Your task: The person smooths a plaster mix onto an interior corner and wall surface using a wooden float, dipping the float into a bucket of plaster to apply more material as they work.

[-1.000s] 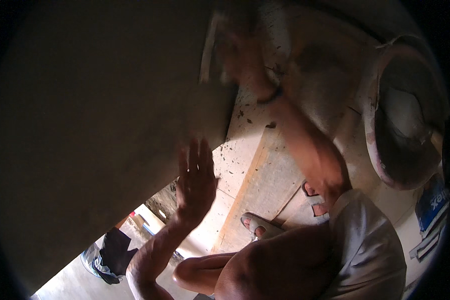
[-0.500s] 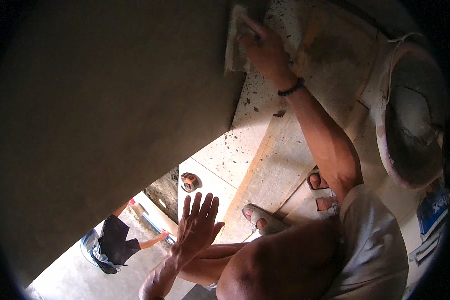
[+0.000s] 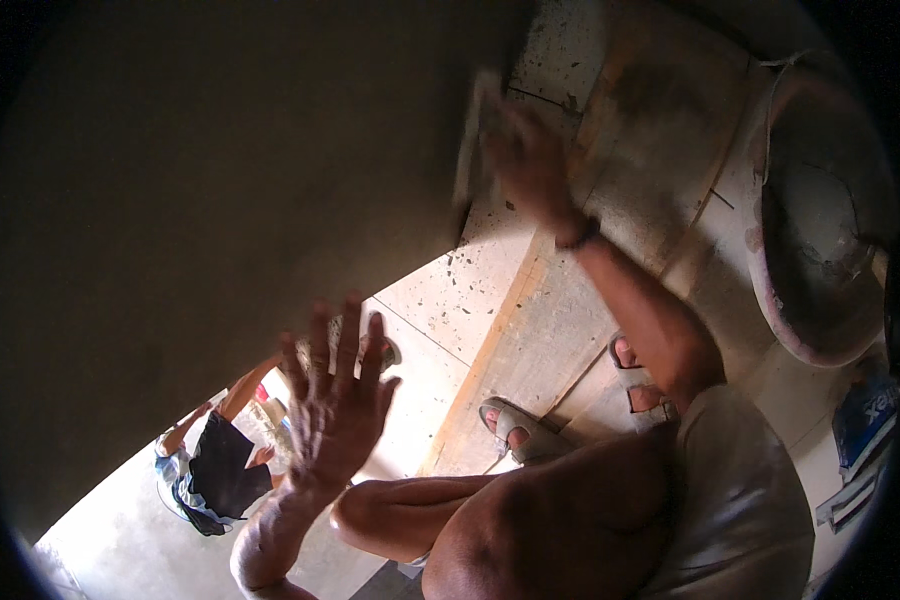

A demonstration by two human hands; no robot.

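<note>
Pale, dirt-speckled floor tiles (image 3: 425,370) spread beneath a broad, flat, dark grey surface (image 3: 220,200), partly covered by a long, dusty, brown-edged board (image 3: 540,340). Near the board's right side rests a round, pinkish-rimmed basin (image 3: 767,300) crusted grey inside; beyond the grey surface's lower edge, another person in dark shorts (image 3: 225,470) bends over.

At the grey surface's right edge, just above its lower corner, we have a flat, pale-edged, rectangular hand tool (image 3: 468,160) in our right hand (image 3: 536,175). Blur softens it, but our fingers seem bent around its back. We judge it light and stiff, best gripped at the middle of that back, clear of its long edge.

Our right arm reaches up and forward, elbow bent. Our left hand (image 3: 338,425) is raised, empty, fingers spread, near the sloping lower edge; we cannot tell whether its fingertips touch.
</note>
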